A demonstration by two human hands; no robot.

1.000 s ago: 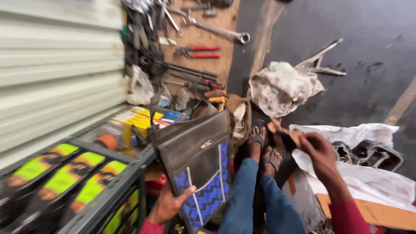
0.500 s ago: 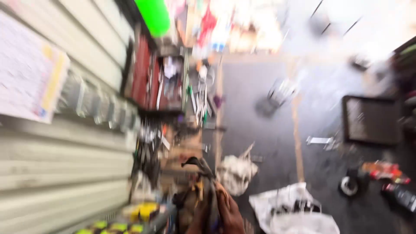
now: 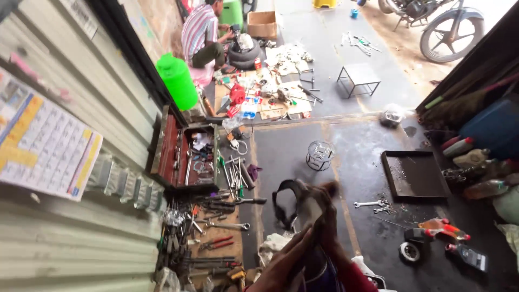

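The person's two hands met low in the middle of the head view, raised in front of the body. The right hand (image 3: 324,216) was uppermost, blurred by motion, its fingers closed on a dark strap-like piece (image 3: 286,203) that looped up and to the left of it. The left hand (image 3: 284,265) reached up from below, its fingers stretched along the underside of the same bundle; whether it truly gripped or only steadied could not be told. The piece lay directly above and slightly left of the left hand, with its long axis running up and away from the person toward the open red toolbox (image 3: 184,154). The right hand was the nearer one and the one carrying it.

Spanners and pliers lay spread on the floor (image 3: 303,146) to the left, and a black tray (image 3: 413,176) sat well apart on the right.

Compared with half a second earlier, the view had steadied and lifted: the blur was gone, the toolbox had come into sight, and a seated person (image 3: 203,32) far ahead by a green container (image 3: 177,81) had come clear. A second earlier the hands had been low, spread apart over a dark bag.
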